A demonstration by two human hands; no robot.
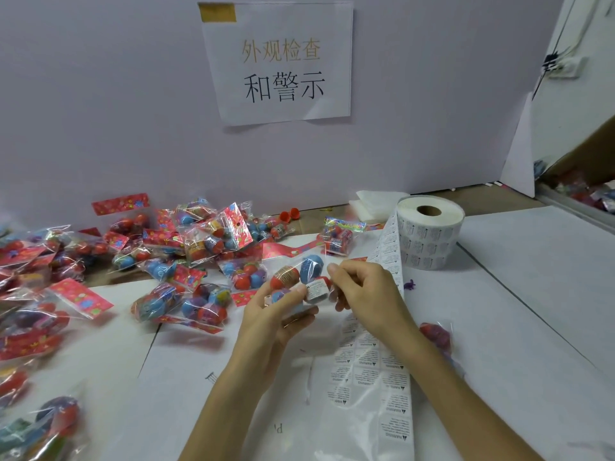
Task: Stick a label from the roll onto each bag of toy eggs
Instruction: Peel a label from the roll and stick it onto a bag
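My left hand (276, 319) holds a clear bag of toy eggs (298, 276) from below, with red and blue eggs showing above the thumb. A small white warning label (316, 290) lies on the bag's front, between my left thumb and my right hand (364, 296), whose fingertips touch the bag at the label's edge. The label roll (429, 232) stands at the back right. Its strip of labels (376, 377) runs from the roll down under my right forearm toward the near edge.
Many bags of toy eggs (186, 261) with red header cards are heaped across the left and middle of the white table (532, 311). One bag (339, 237) sits near the roll, another (437, 337) lies right of my right wrist. A paper sign (279, 61) hangs on the wall.
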